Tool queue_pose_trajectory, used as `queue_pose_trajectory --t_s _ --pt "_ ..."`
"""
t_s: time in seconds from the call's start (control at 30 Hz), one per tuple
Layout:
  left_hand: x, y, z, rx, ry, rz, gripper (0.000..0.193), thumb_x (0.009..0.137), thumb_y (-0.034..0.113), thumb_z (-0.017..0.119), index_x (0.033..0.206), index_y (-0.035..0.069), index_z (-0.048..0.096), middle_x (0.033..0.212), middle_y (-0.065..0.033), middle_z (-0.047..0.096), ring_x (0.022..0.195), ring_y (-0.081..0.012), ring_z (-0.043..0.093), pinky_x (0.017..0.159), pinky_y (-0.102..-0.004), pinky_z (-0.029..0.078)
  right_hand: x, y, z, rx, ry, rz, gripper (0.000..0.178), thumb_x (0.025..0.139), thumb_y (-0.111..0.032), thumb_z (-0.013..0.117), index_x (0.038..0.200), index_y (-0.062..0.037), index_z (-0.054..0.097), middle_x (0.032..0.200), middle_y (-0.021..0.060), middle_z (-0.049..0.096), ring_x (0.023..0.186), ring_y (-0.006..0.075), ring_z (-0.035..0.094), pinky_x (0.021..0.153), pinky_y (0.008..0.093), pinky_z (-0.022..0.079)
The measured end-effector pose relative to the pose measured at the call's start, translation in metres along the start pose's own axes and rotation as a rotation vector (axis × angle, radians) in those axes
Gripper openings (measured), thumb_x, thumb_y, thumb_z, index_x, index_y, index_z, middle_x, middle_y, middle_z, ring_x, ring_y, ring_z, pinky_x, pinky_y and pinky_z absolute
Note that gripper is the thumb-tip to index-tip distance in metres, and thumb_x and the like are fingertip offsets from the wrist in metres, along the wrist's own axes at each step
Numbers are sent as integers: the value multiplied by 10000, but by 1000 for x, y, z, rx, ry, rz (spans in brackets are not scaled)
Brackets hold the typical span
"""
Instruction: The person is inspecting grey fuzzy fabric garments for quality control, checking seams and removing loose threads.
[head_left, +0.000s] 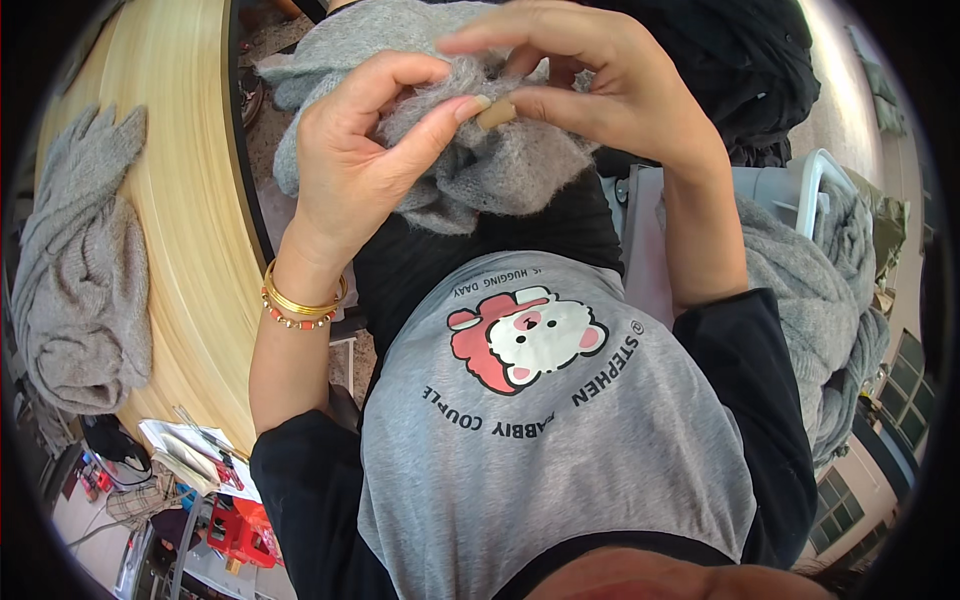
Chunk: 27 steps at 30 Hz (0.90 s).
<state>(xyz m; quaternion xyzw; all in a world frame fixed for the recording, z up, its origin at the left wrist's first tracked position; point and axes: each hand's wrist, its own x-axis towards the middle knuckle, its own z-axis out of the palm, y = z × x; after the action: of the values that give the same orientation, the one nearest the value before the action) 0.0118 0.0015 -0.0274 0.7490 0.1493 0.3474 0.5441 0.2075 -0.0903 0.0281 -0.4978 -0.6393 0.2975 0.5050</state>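
Observation:
A fuzzy grey knit garment (515,175) lies bunched across my lap. My left hand (355,150) pinches a raised part of it between thumb and forefinger. From the other side, my right hand (610,85) grips the same part, its thumb low and its forefinger stretched over the top toward the left. By the two thumb tips sits a small tan piece (496,114); I cannot tell whether it is tape on a finger or a separate bit. The fabric hides some of my fingertips.
On the left runs a wood-grain table (190,200) with a heap of grey knitwear (85,270) on it. More grey knits (800,300) fill a pale bin (815,190) at the right. Black cloth (740,60) lies ahead; a red basket (240,535) stands lower left.

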Motion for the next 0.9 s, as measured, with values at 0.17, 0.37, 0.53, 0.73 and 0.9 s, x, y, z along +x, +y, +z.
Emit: queue_pose_trajectory --t_s 0.17,0.37,0.53,0.73,0.9 --pt "0 -2 -1 86 7 62 154 807 28 715 954 26 671 799 -12 670 696 -51 608 607 -196 481 6 12 -1 -5 -220 -183 284 748 11 710 1021 2 632 829 56 619 710 97 577 603 225 457" --pt "2 -4 -2 246 -13 218 156 800 11 702 952 25 672 828 -48 684 685 -104 640 598 -208 494 0 22 -1 17 -192 -172 160 778 -15 713 904 5 618 706 -11 578 610 25 510 519 182 393" --pt "1 -3 1 285 -41 277 169 785 -10 690 948 22 655 874 -63 686 728 -142 660 619 -238 521 -6 19 -5 -45 -180 216 141 782 1 704 884 9 608 708 -14 576 613 21 510 530 179 404" --pt "1 -3 5 361 -46 330 177 755 -12 692 920 25 640 870 -66 676 724 -170 660 607 -252 524 -9 52 -1 19 -227 -319 155 772 -9 708 871 11 591 743 -2 579 647 32 524 560 185 421" --pt "-1 -5 11 455 17 380 197 709 -7 704 886 37 629 801 -69 640 642 -201 627 555 -267 507 -6 61 -3 -201 -181 -515 153 774 -10 693 884 9 589 766 29 583 666 82 546 571 218 427"
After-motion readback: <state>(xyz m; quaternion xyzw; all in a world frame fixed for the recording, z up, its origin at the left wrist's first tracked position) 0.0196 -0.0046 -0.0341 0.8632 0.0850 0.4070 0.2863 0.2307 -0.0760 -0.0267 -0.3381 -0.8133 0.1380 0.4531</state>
